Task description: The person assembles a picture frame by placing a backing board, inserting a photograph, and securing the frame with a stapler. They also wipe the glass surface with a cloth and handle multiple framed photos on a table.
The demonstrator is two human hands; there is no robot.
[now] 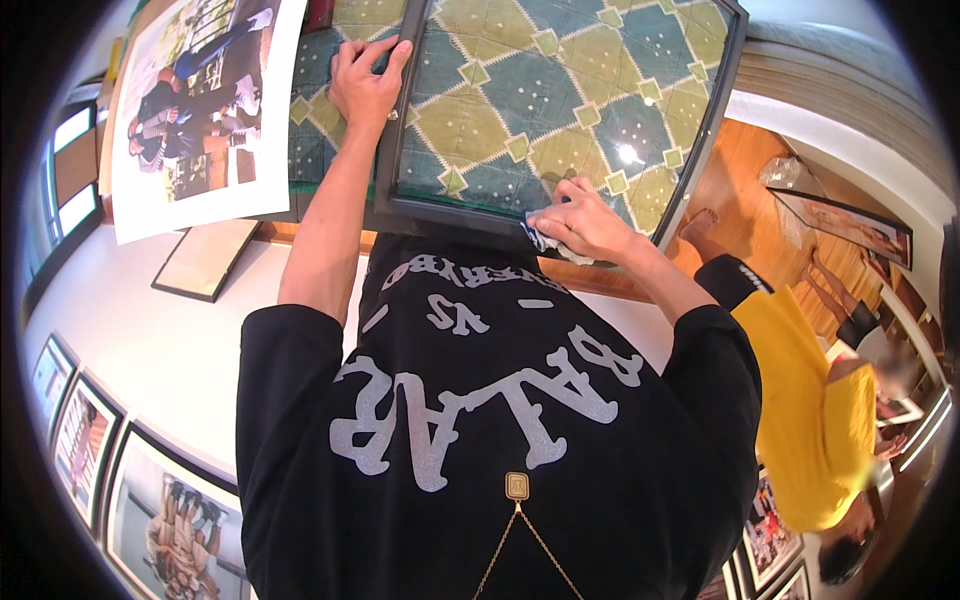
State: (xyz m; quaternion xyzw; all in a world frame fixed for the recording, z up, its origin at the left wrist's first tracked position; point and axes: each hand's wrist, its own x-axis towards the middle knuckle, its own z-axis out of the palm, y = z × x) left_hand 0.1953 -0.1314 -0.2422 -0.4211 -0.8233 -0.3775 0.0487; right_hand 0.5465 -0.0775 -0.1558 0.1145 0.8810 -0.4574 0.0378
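A black picture frame (455, 226) lies in front of me, its clear pane reflecting a bright light spot. Through the pane shows a green and teal patterned tablecloth (318, 112). My left hand (367, 85) has its fingers curled at the frame's left bar, with the thumb against it. At the near edge, toward the right corner, my right hand (588, 217) is closed on a bunched white and blue cloth (545, 238), pressing it against the bar and pane. Part of the cloth is hidden under the fingers.
A large photo print (200, 110) with a white border lies left of the frame. Framed pictures (170, 525) stand low on the left; another framed picture (845, 222) rests on the wooden floor at right. A person in a yellow shirt (805, 420) is to my right, with another person beyond.
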